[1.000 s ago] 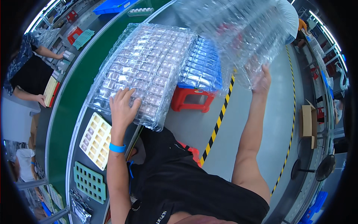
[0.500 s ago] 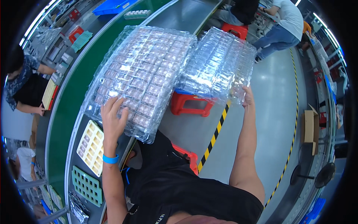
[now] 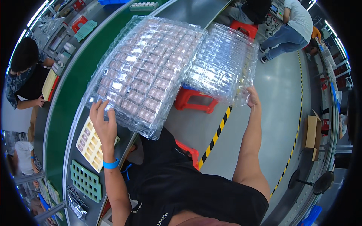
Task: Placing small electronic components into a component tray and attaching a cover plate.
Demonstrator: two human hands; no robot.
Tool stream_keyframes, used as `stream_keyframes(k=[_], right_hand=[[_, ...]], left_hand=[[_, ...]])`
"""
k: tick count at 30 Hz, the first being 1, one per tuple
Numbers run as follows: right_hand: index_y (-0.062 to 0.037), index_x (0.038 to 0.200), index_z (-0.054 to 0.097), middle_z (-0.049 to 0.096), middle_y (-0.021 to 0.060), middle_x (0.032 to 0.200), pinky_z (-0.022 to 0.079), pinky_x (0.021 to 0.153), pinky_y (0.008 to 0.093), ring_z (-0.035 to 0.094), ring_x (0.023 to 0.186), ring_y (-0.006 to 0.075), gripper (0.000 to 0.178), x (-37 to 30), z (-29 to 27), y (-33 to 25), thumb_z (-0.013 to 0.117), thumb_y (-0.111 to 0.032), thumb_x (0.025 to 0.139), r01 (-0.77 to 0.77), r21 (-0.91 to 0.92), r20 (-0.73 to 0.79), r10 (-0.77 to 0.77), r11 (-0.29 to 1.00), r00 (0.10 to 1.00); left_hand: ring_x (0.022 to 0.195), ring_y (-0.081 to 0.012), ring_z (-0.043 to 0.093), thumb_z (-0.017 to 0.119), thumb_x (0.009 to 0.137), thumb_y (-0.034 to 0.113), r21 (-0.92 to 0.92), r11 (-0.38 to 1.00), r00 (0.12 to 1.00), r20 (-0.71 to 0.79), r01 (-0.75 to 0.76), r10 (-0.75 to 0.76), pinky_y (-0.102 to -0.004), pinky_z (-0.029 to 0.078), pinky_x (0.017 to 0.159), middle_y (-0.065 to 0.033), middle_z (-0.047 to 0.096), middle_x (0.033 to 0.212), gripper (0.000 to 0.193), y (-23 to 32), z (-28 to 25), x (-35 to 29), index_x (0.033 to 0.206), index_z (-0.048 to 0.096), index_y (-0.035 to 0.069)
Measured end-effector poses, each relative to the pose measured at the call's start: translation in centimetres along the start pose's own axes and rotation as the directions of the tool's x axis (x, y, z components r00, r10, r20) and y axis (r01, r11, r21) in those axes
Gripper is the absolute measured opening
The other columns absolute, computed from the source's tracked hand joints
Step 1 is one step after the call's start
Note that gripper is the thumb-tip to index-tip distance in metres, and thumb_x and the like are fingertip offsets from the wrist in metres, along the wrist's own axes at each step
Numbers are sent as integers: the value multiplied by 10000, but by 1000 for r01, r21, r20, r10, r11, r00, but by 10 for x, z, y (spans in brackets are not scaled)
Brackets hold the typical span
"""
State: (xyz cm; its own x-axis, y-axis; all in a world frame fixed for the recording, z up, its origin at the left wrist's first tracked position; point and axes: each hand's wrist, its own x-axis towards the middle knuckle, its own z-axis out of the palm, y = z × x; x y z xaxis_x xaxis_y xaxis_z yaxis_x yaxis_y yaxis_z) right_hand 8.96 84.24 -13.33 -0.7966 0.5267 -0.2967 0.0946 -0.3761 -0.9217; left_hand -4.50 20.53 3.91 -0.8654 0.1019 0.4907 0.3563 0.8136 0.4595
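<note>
A large clear plastic blister tray filled with rows of small pinkish-brown parts lies across the workbench and the belt's edge. My left hand is at its near left corner, fingers apart, the tips touching the plastic. To the right, a stack of empty clear plastic trays rests above a red stool. My right hand grips the near right corner of these trays, its fingers partly hidden by the plastic. Beside my left hand lies a cream tray with square pockets, a few holding small parts.
A green pocketed tray and a silver bag lie nearer on the bench. The green belt curves along the left. Across it a person holds a cream tray. A red stool stands below the empty trays; people work at the back right.
My left hand has slid left, off the top of the filled tray to its near left corner. The right hand keeps its hold on the empty trays. The view has shifted slightly.
</note>
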Motion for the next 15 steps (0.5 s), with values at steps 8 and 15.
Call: stream_keyframes(k=[8,15], right_hand=[[-132,1599,246,345,116,1566,313,1153,595,335,1435,309,871,16,39,15,723,-334,899,-80,-51,-67,77,996,995],[-44,1306,596,583,133,1348,477,929,461,524,1234,294,591,-19,81,0,731,-452,901,184,-515,-327,-391,837,860]], left_hand=[[1345,-391,463,662,908,129,27,999,999,-32,20,-19,-477,350,1135,-196,563,1376,326,-5,-2,-8,1229,693,84],[1346,-424,444,688,894,298,-51,942,940,-61,333,-335,-452,370,1123,-277,433,1452,660,-36,3,9,1445,484,-5]])
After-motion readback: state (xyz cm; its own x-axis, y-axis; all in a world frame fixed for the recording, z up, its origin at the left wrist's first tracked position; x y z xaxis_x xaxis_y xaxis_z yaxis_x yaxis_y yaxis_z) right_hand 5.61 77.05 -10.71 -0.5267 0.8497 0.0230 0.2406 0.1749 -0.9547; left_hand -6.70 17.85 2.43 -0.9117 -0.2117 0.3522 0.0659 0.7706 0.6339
